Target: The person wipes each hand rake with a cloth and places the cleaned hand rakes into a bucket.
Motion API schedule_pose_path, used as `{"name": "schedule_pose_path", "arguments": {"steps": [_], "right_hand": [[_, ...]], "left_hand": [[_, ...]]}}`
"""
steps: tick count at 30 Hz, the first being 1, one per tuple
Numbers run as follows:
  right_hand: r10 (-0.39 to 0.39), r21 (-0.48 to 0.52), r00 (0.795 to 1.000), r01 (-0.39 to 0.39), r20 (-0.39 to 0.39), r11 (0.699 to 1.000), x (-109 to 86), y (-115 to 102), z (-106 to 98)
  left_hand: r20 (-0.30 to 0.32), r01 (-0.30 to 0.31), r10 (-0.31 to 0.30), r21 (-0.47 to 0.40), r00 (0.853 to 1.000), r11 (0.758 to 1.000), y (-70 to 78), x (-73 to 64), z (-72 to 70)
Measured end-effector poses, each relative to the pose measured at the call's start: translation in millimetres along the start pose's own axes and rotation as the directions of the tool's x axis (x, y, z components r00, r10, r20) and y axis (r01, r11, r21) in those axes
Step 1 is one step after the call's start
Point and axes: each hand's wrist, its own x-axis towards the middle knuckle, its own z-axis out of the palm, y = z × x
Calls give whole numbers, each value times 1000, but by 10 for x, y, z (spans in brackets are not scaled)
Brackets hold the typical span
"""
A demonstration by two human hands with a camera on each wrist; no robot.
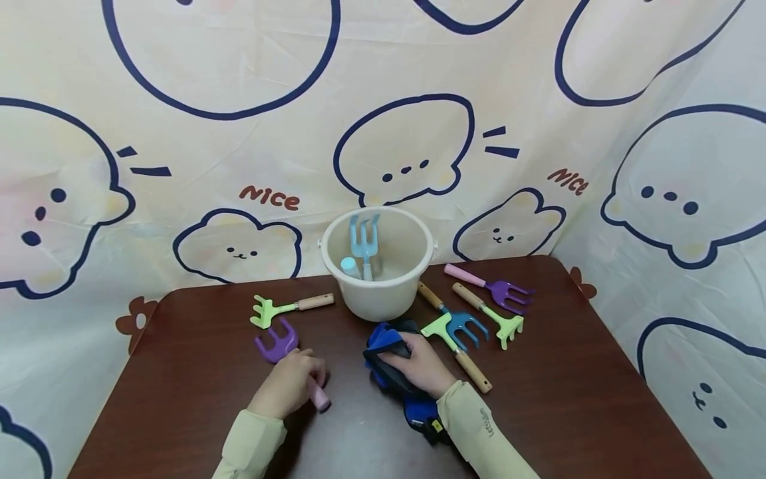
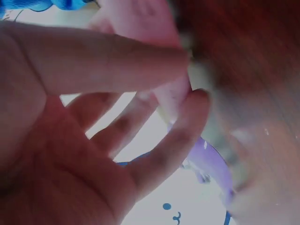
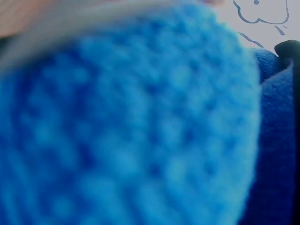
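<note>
My left hand [image 1: 291,384] pinches the pink handle of a small purple-pronged hand fork [image 1: 281,340], its prongs facing away to the left. In the left wrist view the thumb and a finger meet on the pink handle [image 2: 146,23], and the purple prongs [image 2: 211,164] show below. My right hand [image 1: 426,366] grips a soft blue-and-black bundle [image 1: 387,362] at the table's middle. Fuzzy blue fabric [image 3: 140,126] fills most of the right wrist view, too blurred to tell its kind. A blue-and-black part [image 1: 421,414] lies below that hand.
Behind the hands stands a white bucket [image 1: 383,303] holding a light-blue fork [image 1: 364,246] and a light-blue-topped thing. A green rake [image 1: 266,311] lies left. Right of the bucket are a purple fork [image 1: 509,296], a green rake [image 1: 509,326], a blue fork [image 1: 463,324] and a green-headed tool [image 1: 439,326].
</note>
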Motion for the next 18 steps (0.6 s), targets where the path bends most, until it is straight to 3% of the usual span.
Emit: {"name": "schedule_pose_path", "arguments": {"steps": [5, 7, 9, 12, 14, 16, 18], "right_hand": [[23, 2, 1000, -23, 8, 1000, 16, -47, -21], [36, -3, 999, -36, 11, 999, 21, -53, -31], [44, -2, 999, -44, 12, 999, 17, -55, -38], [45, 6, 999, -45, 3, 999, 5, -44, -41], [28, 20, 1000, -28, -15, 999, -1, -37, -42], [-1, 36, 999, 2, -42, 999, 0, -30, -45], [-28, 67, 998, 32, -56, 997, 0, -37, -54]], "left_hand": [[17, -85, 85, -26, 996, 996, 55, 16, -23], [-13, -100, 100, -8, 995, 995, 38, 46, 9], [-66, -76, 77, 25, 995, 997, 11, 57, 44], [-168, 27, -14, 75, 986, 997, -23, 40, 82], [-211, 143, -121, 91, 970, 986, -27, 17, 90], [-183, 267, -248, 86, 951, 960, -11, -6, 76], [-106, 364, -354, 92, 929, 927, 14, -25, 49]]}}
